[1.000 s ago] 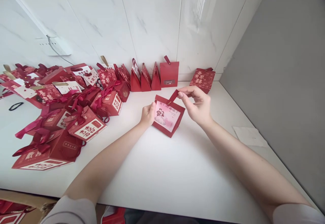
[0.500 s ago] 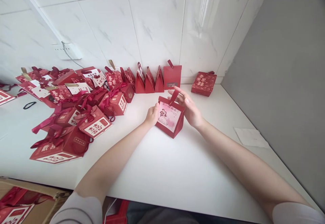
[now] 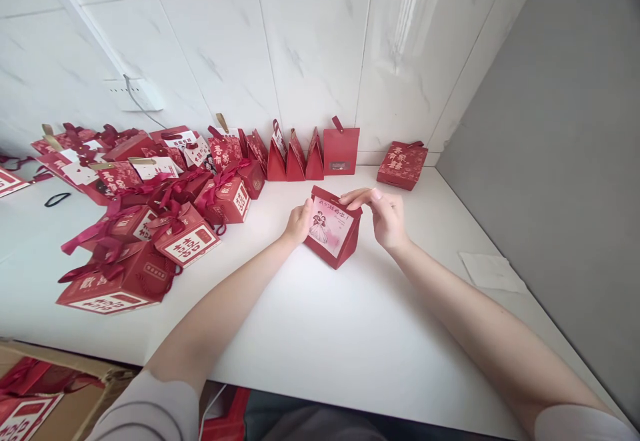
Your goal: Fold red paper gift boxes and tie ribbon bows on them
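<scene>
Red box [image 3: 332, 233] — left hand [image 3: 299, 222] pinching its side, right hand [image 3: 386, 217] unclenched, fingers [image 3: 354, 197] bent over its top.

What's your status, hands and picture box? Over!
Left hand holds red wedding favor box at left edge. Right hand at top edge. Other gift boxes apart, none blocking.

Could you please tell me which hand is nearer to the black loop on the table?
Left. The left hand is right of the black loop, past ribboned boxes, at the left edge of the pink-fronted box; the right hand is farther right, at its top.
</scene>
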`<state>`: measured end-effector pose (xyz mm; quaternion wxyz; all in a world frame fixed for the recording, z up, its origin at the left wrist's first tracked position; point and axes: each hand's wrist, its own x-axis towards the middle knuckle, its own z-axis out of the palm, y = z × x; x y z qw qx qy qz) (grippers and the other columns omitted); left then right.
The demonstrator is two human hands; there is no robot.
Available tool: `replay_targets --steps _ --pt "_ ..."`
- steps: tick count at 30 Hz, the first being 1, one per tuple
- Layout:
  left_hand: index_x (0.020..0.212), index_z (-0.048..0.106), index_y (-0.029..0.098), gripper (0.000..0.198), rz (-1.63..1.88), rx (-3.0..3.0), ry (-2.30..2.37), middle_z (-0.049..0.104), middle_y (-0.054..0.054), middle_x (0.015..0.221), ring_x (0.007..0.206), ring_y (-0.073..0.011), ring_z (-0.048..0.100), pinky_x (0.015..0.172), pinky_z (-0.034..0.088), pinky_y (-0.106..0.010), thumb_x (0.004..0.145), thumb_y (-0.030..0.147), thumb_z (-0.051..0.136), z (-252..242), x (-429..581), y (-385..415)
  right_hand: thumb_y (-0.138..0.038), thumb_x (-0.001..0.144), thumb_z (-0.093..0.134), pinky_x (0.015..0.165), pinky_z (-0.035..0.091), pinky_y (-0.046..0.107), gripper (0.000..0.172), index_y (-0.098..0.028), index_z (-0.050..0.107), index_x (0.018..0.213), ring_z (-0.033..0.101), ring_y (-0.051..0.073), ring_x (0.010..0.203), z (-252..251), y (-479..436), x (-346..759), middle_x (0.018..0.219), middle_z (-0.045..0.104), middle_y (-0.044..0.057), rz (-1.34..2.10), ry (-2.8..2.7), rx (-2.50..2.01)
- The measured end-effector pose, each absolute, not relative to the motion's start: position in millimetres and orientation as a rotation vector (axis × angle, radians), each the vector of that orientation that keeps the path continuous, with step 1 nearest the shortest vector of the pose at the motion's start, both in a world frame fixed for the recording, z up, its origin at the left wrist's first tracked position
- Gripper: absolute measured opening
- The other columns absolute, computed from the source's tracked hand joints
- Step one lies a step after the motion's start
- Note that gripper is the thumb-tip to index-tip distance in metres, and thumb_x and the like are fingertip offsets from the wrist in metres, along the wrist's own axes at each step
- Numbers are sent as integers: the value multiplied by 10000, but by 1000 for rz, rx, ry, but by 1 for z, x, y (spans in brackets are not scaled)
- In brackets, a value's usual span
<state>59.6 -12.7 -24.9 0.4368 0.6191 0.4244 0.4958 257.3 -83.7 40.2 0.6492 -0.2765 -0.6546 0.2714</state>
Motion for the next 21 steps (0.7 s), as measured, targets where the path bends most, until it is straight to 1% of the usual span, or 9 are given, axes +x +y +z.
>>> replay_targets --steps 2,4,6,7,12,15,17,19,21 --pt "596 618 170 670 1233 1593 1074 613 -41 546 664 -218 635 671 495 -341 823 755 382 -25 58 -9 -415 968 463 882 544 492 333 -252 713 821 673 275 1004 36 -88 253 946 732 63 448 -1581 -628" --pt "665 665 150 717 1239 1629 1087 663 -61 611 705 -227 655 710 503 -344 831 764 334 -23 56 -6 -351 950 508 930 522 510 201 -272 680 1015 640 277 1076 28 -93 244 1102 703 73 290 -1649 -637" --pt "754 703 137 758 1231 1637 1088 712 -81 709 763 -234 676 760 509 -346 839 768 291 -21 54 -3 -305 942 514 949 511 522 252 -282 588 1182 592 282 1161 20 -97 234 1234 642 94 214 -1659 -649" --pt "792 714 134 771 1220 1636 1084 729 -89 758 793 -237 683 783 511 -346 843 767 276 -19 53 -2 -288 940 514 951 511 521 279 -285 553 1216 576 282 1185 16 -99 230 1264 621 103 205 -1651 -649" --pt "889 732 120 801 1160 1613 1085 752 -113 863 850 -249 696 827 516 -356 840 774 272 -17 50 -1 -235 924 524 873 549 472 233 -270 537 1154 591 274 1142 8 -99 226 1218 605 119 208 -1611 -639" --pt "925 734 115 814 1150 1610 1109 753 -122 878 832 -252 698 817 520 -361 830 783 279 -18 50 0 -241 914 533 916 525 509 246 -274 530 1157 586 282 1137 6 -97 232 1210 592 122 127 -1640 -632" --pt "923 735 119 808 1156 1615 1095 753 -123 889 839 -248 699 822 523 -357 846 768 259 -18 50 0 -288 914 541 957 499 535 251 -279 521 1164 562 292 1177 4 -97 232 1238 577 123 130 -1669 -615" --pt "877 737 124 800 1152 1619 1091 750 -121 858 817 -236 702 806 533 -347 883 728 214 -15 50 -1 -381 916 540 946 510 521 311 -272 494 1203 528 301 1228 1 -100 228 1327 526 134 256 -1667 -591" --pt "781 730 128 747 1133 1645 1136 736 -109 759 724 -217 696 736 549 -327 908 681 244 -9 49 -4 -475 941 468 823 571 452 407 -268 417 1288 570 285 1179 -2 -102 222 1418 453 146 500 -1591 -579"
